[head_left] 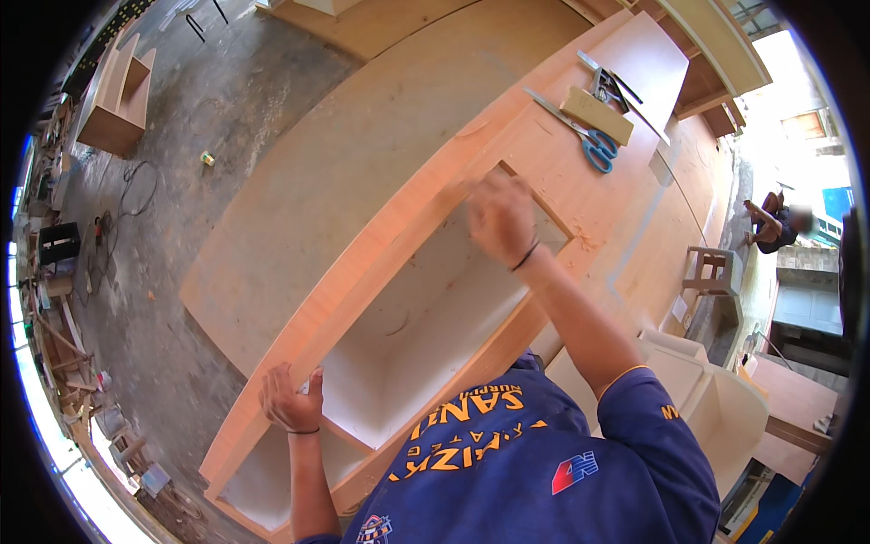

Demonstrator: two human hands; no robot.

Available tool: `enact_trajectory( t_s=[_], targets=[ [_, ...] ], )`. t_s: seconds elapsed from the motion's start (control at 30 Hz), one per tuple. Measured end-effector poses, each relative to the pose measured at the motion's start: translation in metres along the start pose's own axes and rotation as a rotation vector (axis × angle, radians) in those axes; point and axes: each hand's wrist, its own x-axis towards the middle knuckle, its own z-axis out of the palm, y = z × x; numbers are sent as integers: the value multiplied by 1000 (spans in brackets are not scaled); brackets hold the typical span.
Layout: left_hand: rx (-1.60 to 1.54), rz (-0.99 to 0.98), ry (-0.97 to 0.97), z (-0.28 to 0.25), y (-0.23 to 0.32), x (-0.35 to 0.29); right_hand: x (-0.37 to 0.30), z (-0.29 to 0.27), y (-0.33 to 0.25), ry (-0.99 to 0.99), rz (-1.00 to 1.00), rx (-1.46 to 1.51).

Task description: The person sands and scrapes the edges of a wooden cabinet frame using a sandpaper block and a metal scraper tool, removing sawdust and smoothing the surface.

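Note:
A long wooden cabinet (362, 263) lies in front of me, with orange-brown wood-grain strips along its edges and white-lined open compartments (426, 308). My left hand (290, 399) is closed over its far edge strip, near the lower left end; a small pale bit shows by the thumb, too small to name. My right hand (503, 218) is at the same strip further up, by the compartment's upper corner. Its fingers look curled and are blurred; whatever they hold is hidden. Scissors (598, 150) with blue handles and a small wooden block (596, 115) lie on the panel beyond the right hand.
Wood shavings (584, 240) lie by the compartment's corner. Metal tools (607, 86) rest near the block. A stool (713, 270) and a crouching person (778, 223) are at the right. At the far left a wooden shelf unit (118, 100) and a cable (136, 190) are on the concrete floor.

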Motion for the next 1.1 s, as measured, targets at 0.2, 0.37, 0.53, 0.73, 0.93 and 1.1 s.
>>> enact_trajectory(
  t_s=[0.2, 0.37, 0.53, 0.73, 0.93, 1.1],
  targets=[
    [-11, -12, 11, 1, 0, 1, 17, -4, 11, 85, 195, -15],
    [-4, -9, 22, 1, 1, 1, 27, -6, 39, 8, 248, -120],
    [-2, -17, -9, -1, 2, 1, 21, -9, 30, -79, 153, -85],
    [5, -17, 4, -1, -1, -1, 0, -12, -4, -92, -28, 38],
    [-13, -9, 7, -1, 2, 2, 17, -7, 39, 22, 223, -130],
    [2, -12, -10, -1, 1, 1, -3, -9, -6, -54, -56, -24]
  ],
)
